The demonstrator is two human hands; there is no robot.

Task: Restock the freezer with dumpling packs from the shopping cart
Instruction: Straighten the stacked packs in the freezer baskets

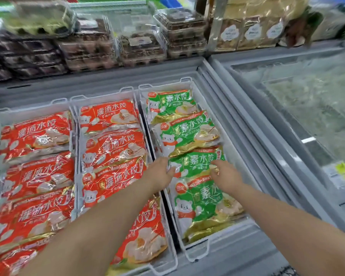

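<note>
The open chest freezer [223, 100] holds three white wire baskets. Red dumpling packs [114, 148] fill the left and middle baskets. Green dumpling packs overlap in a row in the right basket [189, 253]. My left hand [161, 174] touches the left edge of the third green pack [195, 164] from the back. My right hand [225, 175] touches its right edge, fingers bent on the film. Whether either hand pinches the pack is unclear. The shopping cart is out of view.
Clear egg cartons [92, 44] are stacked on the ledge behind the freezer, with brown packets [247, 30] to their right. Another person's hand [299, 34] reaches to that shelf at top right. A second freezer with a shut glass lid [311, 108] adjoins on the right.
</note>
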